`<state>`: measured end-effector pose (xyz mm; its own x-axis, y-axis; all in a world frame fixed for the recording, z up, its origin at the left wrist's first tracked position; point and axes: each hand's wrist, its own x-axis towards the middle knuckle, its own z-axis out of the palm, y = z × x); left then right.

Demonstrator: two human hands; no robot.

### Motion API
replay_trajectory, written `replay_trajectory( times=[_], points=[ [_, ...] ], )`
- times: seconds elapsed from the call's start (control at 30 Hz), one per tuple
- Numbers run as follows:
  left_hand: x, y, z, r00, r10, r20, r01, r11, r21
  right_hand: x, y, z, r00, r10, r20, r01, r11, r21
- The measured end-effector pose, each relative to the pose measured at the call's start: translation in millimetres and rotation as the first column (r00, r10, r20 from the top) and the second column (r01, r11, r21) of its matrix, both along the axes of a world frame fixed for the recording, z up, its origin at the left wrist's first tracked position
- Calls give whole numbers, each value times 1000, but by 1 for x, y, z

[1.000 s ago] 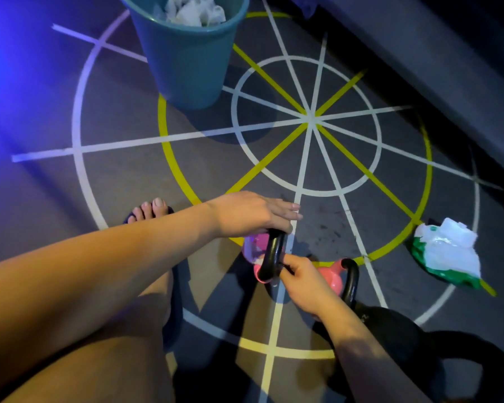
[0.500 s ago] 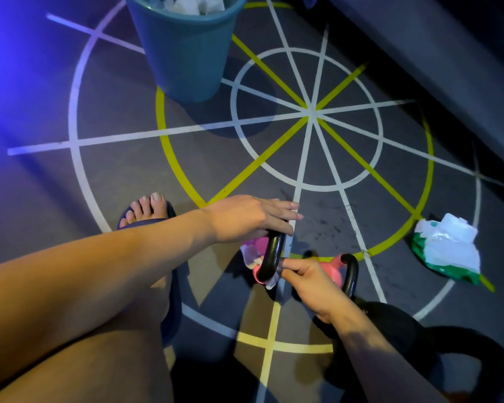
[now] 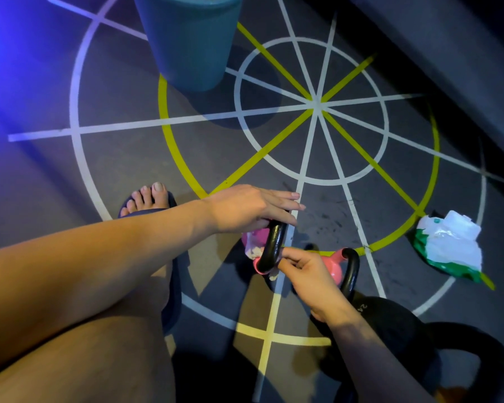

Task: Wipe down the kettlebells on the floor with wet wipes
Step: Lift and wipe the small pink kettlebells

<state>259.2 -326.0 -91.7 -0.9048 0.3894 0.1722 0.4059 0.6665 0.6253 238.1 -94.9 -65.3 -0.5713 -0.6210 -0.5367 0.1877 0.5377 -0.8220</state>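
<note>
Three kettlebells show on the floor (image 3: pixel 105 158), close together at the person's knees. The nearer pink kettlebell (image 3: pixel 252 235) is the one in hand. The left hand (image 3: pixel 250 207) lies across the top of its black handle (image 3: pixel 272 245) with fingers straight, steadying it rather than gripping. The right hand (image 3: pixel 309 274) pinches a crumpled wet wipe (image 3: pixel 273 276) between thumb and fingertips against the lower end of that handle, where it meets the pink body.

The step looks like working the wipe round the handle, so the task seems partly done at most. Nothing shows whether this kettlebell's body is already clean. Just to its right stands a second pink kettlebell (image 3: pixel 336 266), partly behind the right wrist and not touched by the wipe. A larger black kettlebell (image 3: pixel 390 324) sits at the lower right under the forearm, and no wipe is on it either. I cannot tell whether either has been wiped.

A green and white wipes pack (image 3: pixel 448 245) lies on the floor well to the right, within reach. A teal bin (image 3: pixel 189 45) stands further off, at the top of the view, on the painted circle lines. A foot in a dark slipper (image 3: pixel 150 199) rests left of the kettlebells. Little stands in the way; the close spacing of the two pink bells may crowd the right hand.
</note>
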Motion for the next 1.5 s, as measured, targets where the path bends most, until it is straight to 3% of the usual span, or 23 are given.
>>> replay_trajectory(
  times=[0.1, 0.17, 0.37, 0.53, 0.6, 0.77, 0.9, 1.03, 1.13, 1.3, 1.5],
  points=[
    [0, 0, 1, 1000, 8, 0, -8, 1000, -16, 6, 3, 2, 966, -164, 201, 182, 980, -75],
    [1, 0, 1, 1000, 16, 0, -16, 999, -33, 8, 6, 0, 955, -192, 226, 215, 973, -81],
    [2, 2, -3, 1000, 18, -5, -18, 999, -37, 7, 8, -7, 987, 29, -158, -20, 998, 59],
    [3, 3, -4, 999, 32, -12, -32, 999, -44, 8, 6, -36, 931, 103, -351, -14, 969, 246],
    [3, 3, -4, 999, 34, -7, -34, 998, -45, 7, 3, -31, 943, 91, -319, -22, 977, 212],
    [6, 7, 2, 992, 119, 51, -118, 993, -15, 2, 0, -1, 999, -20, -44, 22, 998, 51],
    [6, -3, 14, 866, 345, 363, -367, 930, -9, 1, 2, 1, 967, -188, 172, 189, 982, 15],
    [7, -4, 7, 705, 320, 633, -546, 815, 195, 4, 2, 10, 904, -231, 359, 265, 963, -47],
    [2, 5, 9, 674, 238, 699, -562, 780, 276, 7, 7, 6, 917, -161, 365, 201, 977, -72],
    [1, 14, 6, 640, 138, 756, -547, 773, 321, 0, 7, 7, 987, 20, 162, -21, 1000, 6],
    [-1, 17, 7, 590, 175, 788, -637, 701, 321, -6, 0, 3, 983, -27, 182, 25, 1000, 16]
  ],
)
